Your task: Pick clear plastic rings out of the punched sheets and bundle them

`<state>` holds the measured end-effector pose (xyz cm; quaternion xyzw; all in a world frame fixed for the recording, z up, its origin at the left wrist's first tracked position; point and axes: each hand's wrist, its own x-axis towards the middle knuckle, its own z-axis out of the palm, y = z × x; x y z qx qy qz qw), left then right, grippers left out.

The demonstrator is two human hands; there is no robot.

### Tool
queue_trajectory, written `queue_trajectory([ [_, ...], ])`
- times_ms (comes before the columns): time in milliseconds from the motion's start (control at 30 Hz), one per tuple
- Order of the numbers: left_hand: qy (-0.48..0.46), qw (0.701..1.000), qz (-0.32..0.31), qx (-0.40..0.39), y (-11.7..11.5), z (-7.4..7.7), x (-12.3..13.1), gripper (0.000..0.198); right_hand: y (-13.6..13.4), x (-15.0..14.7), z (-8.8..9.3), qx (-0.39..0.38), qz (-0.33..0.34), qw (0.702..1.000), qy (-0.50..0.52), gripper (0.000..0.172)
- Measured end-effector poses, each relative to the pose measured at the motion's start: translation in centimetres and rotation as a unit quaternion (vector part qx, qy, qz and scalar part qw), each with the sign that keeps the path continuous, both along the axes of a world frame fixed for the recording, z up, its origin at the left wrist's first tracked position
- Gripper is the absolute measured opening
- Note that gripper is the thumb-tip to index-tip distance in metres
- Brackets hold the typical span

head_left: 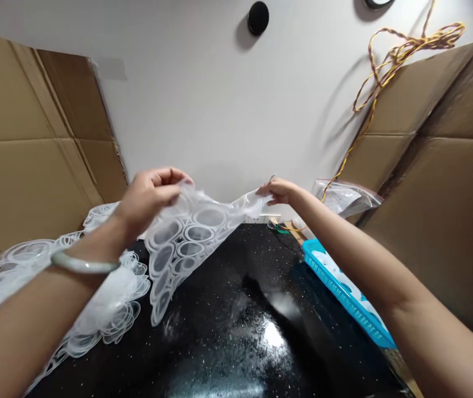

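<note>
A thin white plastic sheet punched full of round holes (186,232) hangs stretched between both my hands above a glossy black table (236,326). My left hand (149,196) is closed, pinching the sheet's left upper edge. My right hand (280,190) is closed too, pinching the sheet's right corner with fingertips. The sheet sags in the middle and droops toward the table. A pale green bangle (84,265) sits on my left wrist.
A heap of similar holed white sheets (107,309) lies on the table's left. A blue plastic basket (344,287) stands at the right edge. Cardboard panels (24,155) flank both sides. A clear zip bag (344,196) and a yellow cable (389,61) are at the back right.
</note>
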<state>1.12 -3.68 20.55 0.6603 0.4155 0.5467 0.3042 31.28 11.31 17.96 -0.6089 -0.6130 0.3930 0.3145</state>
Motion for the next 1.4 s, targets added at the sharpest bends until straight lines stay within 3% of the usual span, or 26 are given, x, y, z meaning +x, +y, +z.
queue_trajectory([
  [133,0.016,0.999,0.028,0.030,4.1,4.3,-2.2,0.026,-0.3,0.3,4.2,-0.004,-0.065,0.979,0.192,0.008],
  [267,0.028,0.997,0.064,0.013,9.7,6.3,-3.6,0.030,0.1,0.4,6.5,0.038,-0.126,0.959,0.251,0.013],
  [367,0.030,0.996,0.078,0.026,12.9,6.5,-4.3,0.034,0.4,0.6,7.1,0.083,-0.157,0.949,0.261,0.013],
  [467,0.039,0.996,0.067,0.048,14.5,6.0,-4.7,0.034,0.4,1.0,7.3,0.127,-0.185,0.937,0.267,0.009],
  [600,0.057,0.993,0.064,0.077,14.9,5.0,-4.9,0.035,-0.3,1.7,7.2,0.166,-0.200,0.927,0.271,0.009],
  [700,0.081,0.991,0.065,0.083,13.6,3.8,-5.2,0.036,-1.7,2.0,5.8,0.173,-0.198,0.931,0.252,0.010],
  [767,0.121,0.987,0.062,0.080,11.7,2.3,-5.6,0.037,-3.7,2.2,3.7,0.190,-0.191,0.931,0.245,0.014],
  [867,0.214,0.975,0.040,0.040,7.1,-1.6,-6.4,0.035,-8.4,2.4,-1.6,0.218,-0.158,0.932,0.243,0.025],
  [1033,0.334,0.936,-0.108,0.028,-1.8,-12.0,-7.8,0.024,-17.9,2.3,-13.0,0.148,-0.142,0.962,0.180,0.036],
  [1100,0.343,0.926,-0.153,0.033,-4.4,-16.1,-8.1,0.027,-20.7,2.3,-16.5,0.098,-0.152,0.965,0.192,0.037],
  [1167,0.349,0.922,-0.162,0.044,-6.1,-19.2,-8.1,0.029,-22.4,2.4,-18.8,0.053,-0.157,0.966,0.200,0.039],
  [1267,0.366,0.914,-0.163,0.069,-7.4,-21.4,-8.1,0.032,-23.4,2.9,-20.4,0.017,-0.154,0.969,0.193,0.042],
  [1400,0.391,0.900,-0.159,0.111,-8.1,-21.0,-8.1,0.033,-24.0,3.8,-21.0,-0.002,-0.151,0.975,0.160,0.047],
])
